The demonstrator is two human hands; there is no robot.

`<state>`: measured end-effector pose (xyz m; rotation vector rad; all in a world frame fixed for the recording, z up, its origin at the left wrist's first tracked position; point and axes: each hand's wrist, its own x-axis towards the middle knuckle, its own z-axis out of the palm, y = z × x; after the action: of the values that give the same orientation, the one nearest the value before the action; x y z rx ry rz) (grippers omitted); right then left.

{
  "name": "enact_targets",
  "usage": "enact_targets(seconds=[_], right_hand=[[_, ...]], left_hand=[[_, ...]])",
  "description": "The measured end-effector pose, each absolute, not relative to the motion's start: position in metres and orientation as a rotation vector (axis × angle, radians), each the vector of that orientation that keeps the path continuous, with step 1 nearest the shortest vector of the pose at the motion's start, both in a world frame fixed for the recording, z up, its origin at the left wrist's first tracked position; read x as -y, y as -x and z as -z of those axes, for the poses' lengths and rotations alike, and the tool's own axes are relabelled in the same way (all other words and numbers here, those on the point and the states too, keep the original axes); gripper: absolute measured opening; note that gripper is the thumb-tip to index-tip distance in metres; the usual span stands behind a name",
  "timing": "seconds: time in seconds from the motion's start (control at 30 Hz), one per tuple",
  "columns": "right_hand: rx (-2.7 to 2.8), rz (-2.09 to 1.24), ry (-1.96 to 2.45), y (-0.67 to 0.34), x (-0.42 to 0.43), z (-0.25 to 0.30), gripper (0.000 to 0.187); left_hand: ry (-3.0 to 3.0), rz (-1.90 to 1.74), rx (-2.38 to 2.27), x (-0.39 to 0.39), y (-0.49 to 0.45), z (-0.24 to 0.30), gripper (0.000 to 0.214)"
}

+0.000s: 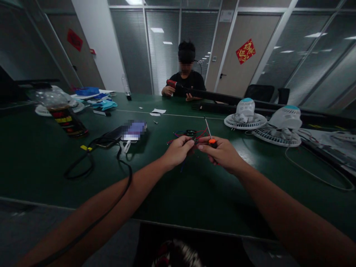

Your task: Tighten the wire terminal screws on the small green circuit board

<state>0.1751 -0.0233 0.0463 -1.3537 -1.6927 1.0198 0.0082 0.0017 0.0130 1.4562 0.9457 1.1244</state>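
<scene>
My right hand (224, 152) is closed around a screwdriver (212, 143) with an orange and black handle. Its thin metal shaft points up and away from me. Thumb and fingertips of my left hand (179, 150) pinch together on thin wires close to my right fingertips. Red, blue and black wires (201, 133) spread out just beyond both hands, and a blue end hangs below the left one. Whatever small part lies between the fingertips is too dark to make out.
Two white fan heads (246, 115) stand on the green table (155, 193) at right. Left are a lit phone (133, 130), a black cable (80, 176) and a dark-labelled bottle (68, 118). Across the table, a person (187, 79) holds a red power tool (171, 83).
</scene>
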Motion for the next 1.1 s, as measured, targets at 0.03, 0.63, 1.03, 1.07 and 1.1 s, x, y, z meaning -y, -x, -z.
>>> enact_targets(seconds=[0.03, 0.63, 1.03, 1.07, 1.1], right_hand=[[1.683, -0.99, 1.401, -0.176, 0.024, -0.047, 0.032], [2.051, -0.429, 1.161, -0.193, 0.073, -0.043, 0.032], [1.982, -0.321, 1.199, -0.189, 0.071, -0.035, 0.018], [1.986, -0.317, 1.212, -0.189, 0.071, -0.035, 0.019], [1.988, -0.315, 1.22, -0.19, 0.07, -0.034, 0.019]], left_hand=[[-1.41, -1.137, -0.954, -0.002, -0.008, -0.013, 0.009], [-1.246, -1.072, -0.925, -0.005, 0.009, -0.02, 0.033], [-1.254, -1.17, -0.858, -0.006, 0.012, -0.018, 0.041], [-1.248, -1.193, -0.869, -0.006, 0.013, -0.018, 0.041], [-1.244, -1.208, -0.877, -0.007, 0.013, -0.017, 0.041]])
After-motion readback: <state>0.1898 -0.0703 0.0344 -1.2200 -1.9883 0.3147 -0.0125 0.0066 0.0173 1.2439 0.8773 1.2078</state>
